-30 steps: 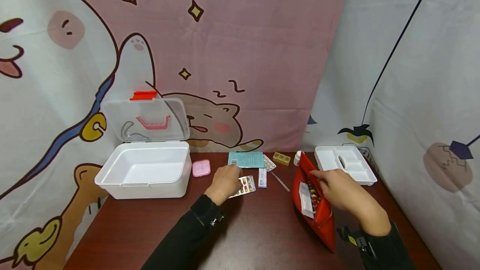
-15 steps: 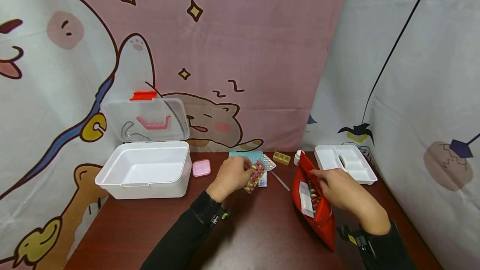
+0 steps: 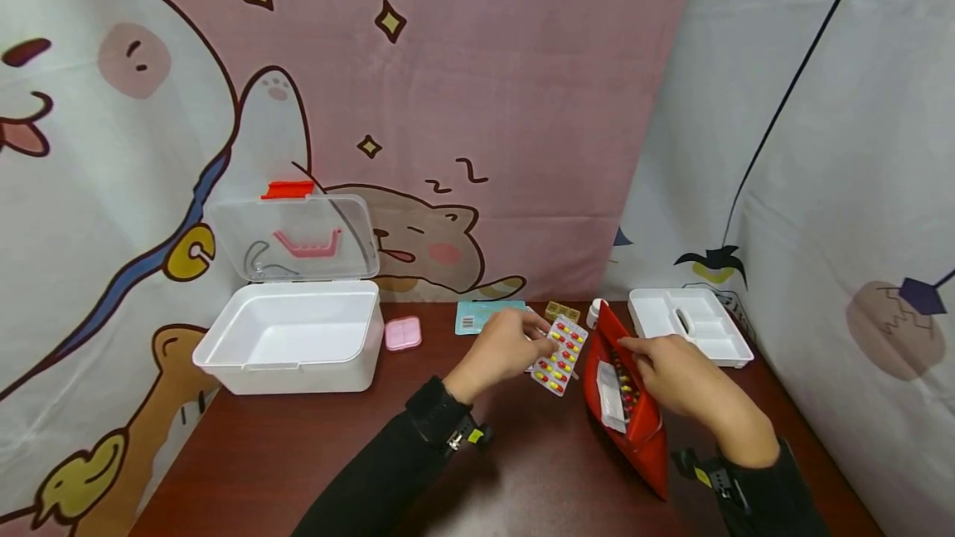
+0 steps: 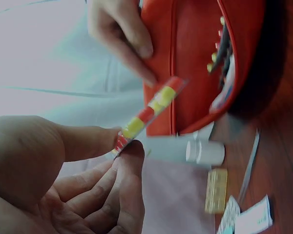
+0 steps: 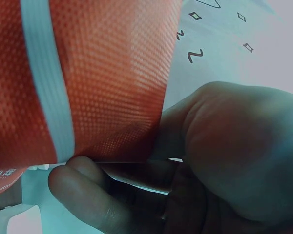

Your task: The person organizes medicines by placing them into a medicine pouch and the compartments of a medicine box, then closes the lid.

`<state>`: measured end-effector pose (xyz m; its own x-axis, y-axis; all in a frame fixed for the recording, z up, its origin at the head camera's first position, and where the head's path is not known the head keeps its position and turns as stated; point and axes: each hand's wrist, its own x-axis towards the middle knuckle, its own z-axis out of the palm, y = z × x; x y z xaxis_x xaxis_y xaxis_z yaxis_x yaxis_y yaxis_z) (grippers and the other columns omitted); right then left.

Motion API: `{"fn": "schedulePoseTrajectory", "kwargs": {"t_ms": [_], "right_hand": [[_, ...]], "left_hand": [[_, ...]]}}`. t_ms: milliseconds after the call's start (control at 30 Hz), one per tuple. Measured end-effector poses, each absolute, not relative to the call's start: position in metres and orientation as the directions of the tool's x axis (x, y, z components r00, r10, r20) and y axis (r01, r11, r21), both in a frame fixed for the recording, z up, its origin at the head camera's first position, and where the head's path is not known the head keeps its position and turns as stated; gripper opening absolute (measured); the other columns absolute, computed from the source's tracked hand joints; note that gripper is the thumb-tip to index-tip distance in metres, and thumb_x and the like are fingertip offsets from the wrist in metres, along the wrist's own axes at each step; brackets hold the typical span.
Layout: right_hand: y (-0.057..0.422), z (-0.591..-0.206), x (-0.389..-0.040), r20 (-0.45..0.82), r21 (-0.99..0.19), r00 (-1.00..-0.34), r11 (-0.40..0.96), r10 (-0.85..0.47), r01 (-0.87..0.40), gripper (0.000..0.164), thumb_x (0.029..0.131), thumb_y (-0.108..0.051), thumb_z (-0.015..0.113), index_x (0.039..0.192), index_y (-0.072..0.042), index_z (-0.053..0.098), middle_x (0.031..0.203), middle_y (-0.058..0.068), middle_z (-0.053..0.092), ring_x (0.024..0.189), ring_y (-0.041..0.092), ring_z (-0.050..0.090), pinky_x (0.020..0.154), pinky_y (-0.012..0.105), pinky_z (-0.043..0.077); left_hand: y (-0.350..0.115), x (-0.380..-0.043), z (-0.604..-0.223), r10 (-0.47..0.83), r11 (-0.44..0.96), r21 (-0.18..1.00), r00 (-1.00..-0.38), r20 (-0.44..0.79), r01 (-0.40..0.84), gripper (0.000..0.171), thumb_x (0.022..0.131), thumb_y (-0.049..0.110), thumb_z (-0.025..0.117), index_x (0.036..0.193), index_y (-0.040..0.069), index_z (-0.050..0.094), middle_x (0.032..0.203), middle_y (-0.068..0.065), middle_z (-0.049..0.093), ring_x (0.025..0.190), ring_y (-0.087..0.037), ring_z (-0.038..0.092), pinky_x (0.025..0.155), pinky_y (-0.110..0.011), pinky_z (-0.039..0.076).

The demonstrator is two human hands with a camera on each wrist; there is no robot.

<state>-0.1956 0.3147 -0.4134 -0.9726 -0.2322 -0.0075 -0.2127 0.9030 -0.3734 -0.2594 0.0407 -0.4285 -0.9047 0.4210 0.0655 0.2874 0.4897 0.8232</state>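
My left hand (image 3: 498, 353) pinches a blister pack (image 3: 561, 355) of red and yellow capsules between thumb and fingers. In the left wrist view this blister pack (image 4: 149, 115) is seen nearly edge-on, close in front of the pouch. The red pouch (image 3: 643, 446) stands open at the top on the table. Inside it are a white packet (image 3: 610, 396) and more red and yellow capsules (image 3: 625, 384). My right hand (image 3: 694, 384) grips the pouch's right edge; the right wrist view shows thumb and fingers on either side of the red fabric (image 5: 117, 87).
At the left stands an open white box (image 3: 291, 338) with its clear lid raised. Along the back lie a pink pill case (image 3: 403, 333), a teal packet (image 3: 468, 321), a yellow pill case (image 3: 561, 311) and a white bottle (image 3: 593, 313). A white divided tray (image 3: 719, 342) is behind the right hand.
My left hand has picked the blister pack up off the table and carried it right, towards the pouch. The right hand and the pouch have stayed in place.
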Motion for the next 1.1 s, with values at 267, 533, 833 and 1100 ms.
{"fn": "schedulePoseTrajectory", "kwargs": {"t_ms": [267,533,833,1100], "right_hand": [[0.316,-0.414,-0.195,0.008,-0.369,-0.971,0.902,-0.240,-0.226,0.038,0.104,-0.007,0.065,0.140,0.001,0.073,0.096,0.010,0.070,0.066,0.016,0.047,0.060,0.030,0.040],[0.316,-0.414,-0.196,-0.002,-0.379,-0.972,0.899,-0.237,-0.218,0.038,0.105,-0.007,0.066,0.141,0.002,0.072,0.099,0.011,0.071,0.067,0.016,0.049,0.059,0.029,0.042],[0.315,-0.416,-0.196,0.029,-0.365,-0.968,0.899,-0.248,-0.241,0.037,0.103,-0.005,0.065,0.139,0.002,0.073,0.101,0.013,0.074,0.070,0.017,0.051,0.063,0.031,0.042],[0.314,-0.416,-0.197,0.009,-0.376,-0.969,0.898,-0.246,-0.231,0.038,0.103,-0.005,0.065,0.140,0.002,0.072,0.107,0.016,0.077,0.072,0.017,0.053,0.062,0.030,0.044]], "left_hand": [[0.073,-0.246,-0.428,0.464,0.488,0.832,-0.886,0.007,0.263,0.022,0.095,0.022,0.085,0.112,0.009,0.083,0.080,0.007,0.078,0.070,-0.006,0.069,0.063,-0.024,0.051],[0.095,-0.240,-0.428,0.436,0.560,0.791,-0.900,-0.026,0.248,0.015,0.094,0.020,0.086,0.104,0.008,0.083,0.072,0.006,0.074,0.060,-0.006,0.065,0.057,-0.023,0.050],[0.115,-0.242,-0.437,0.376,0.575,0.803,-0.922,-0.087,0.159,0.012,0.095,0.019,0.087,0.098,0.012,0.079,0.061,0.006,0.071,0.052,-0.008,0.069,0.053,-0.023,0.050],[0.124,-0.248,-0.444,0.337,0.579,0.809,-0.934,-0.122,0.103,0.013,0.093,0.019,0.089,0.090,0.014,0.077,0.057,0.005,0.068,0.046,-0.007,0.063,0.047,-0.023,0.050]]}}
